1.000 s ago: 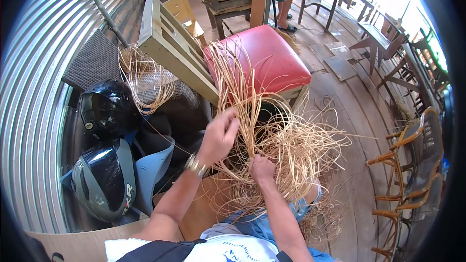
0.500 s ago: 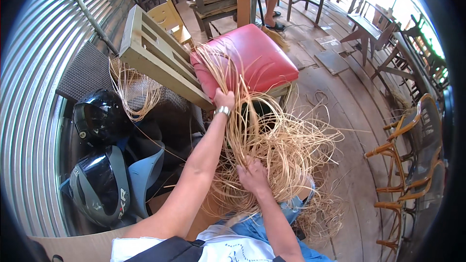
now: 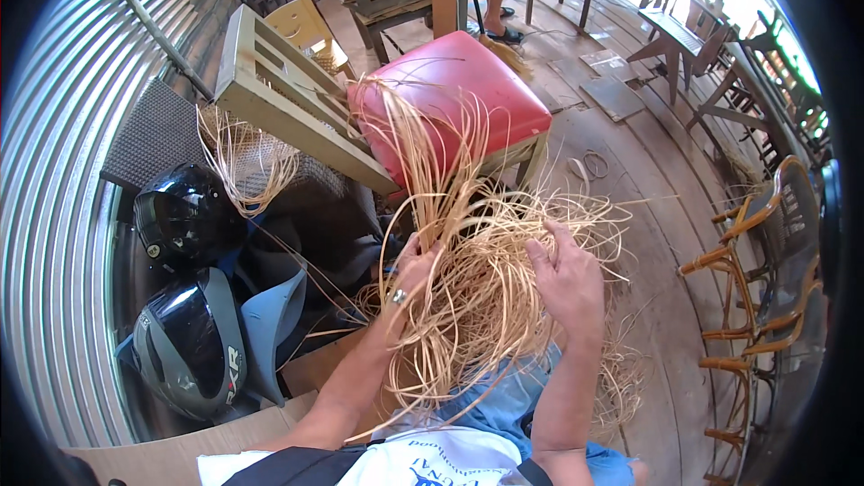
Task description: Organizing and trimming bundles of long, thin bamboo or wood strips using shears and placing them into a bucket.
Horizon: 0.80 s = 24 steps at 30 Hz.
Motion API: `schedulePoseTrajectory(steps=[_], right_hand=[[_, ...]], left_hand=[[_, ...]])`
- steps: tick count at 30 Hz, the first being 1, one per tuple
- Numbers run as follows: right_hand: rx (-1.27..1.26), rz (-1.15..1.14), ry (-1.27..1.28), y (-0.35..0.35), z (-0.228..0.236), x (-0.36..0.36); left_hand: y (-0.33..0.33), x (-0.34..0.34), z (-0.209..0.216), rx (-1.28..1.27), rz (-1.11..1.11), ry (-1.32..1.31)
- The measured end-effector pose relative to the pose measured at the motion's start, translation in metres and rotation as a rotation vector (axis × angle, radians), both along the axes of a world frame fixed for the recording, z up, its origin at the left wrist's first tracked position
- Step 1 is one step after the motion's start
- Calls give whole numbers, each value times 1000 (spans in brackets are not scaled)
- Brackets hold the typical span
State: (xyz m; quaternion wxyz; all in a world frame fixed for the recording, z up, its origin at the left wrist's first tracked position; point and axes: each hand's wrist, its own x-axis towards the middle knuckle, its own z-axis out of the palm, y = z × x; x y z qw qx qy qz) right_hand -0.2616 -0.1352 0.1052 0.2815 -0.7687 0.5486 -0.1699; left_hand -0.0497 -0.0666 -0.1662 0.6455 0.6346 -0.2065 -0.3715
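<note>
A big tangle of pale rattan strips [image 3: 490, 279] lies over my lap, and some long ends reach up across the red padded seat of a chair [image 3: 481, 90]. My left hand [image 3: 418, 265], with a metal watch at the wrist, is closed round a bundle of these strips just below the seat. On the tangle's right side is my right hand [image 3: 570, 279], its thumb and forefinger apart and nothing plainly held between them. Loose strips curl around both forearms.
Two motorcycle helmets, a black one [image 3: 189, 216] and a grey one [image 3: 191, 342], sit at the left by the corrugated metal wall [image 3: 63, 243]. More strips [image 3: 252, 162] hang over a woven surface. Cane-framed chairs [image 3: 747, 279] stand at the right. A person's legs [image 3: 498, 4] show at the back.
My left hand has drawn the bundle down toward me, away from the seat. My right hand has left the strips' lower part, moved up and right, and opened.
</note>
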Motion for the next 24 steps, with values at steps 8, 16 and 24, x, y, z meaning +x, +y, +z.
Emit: schedulePoseTrajectory(steps=[8,16,24], right_hand=[[-397,70,-551,26,2,14],[112,256,-177,13,-106,135],[-82,339,71,22,-170,122]], left_hand=[[41,3,-42,9,10,-120],[77,-29,-3,-144,-147,-164],[107,62,86,127,-237,-484]])
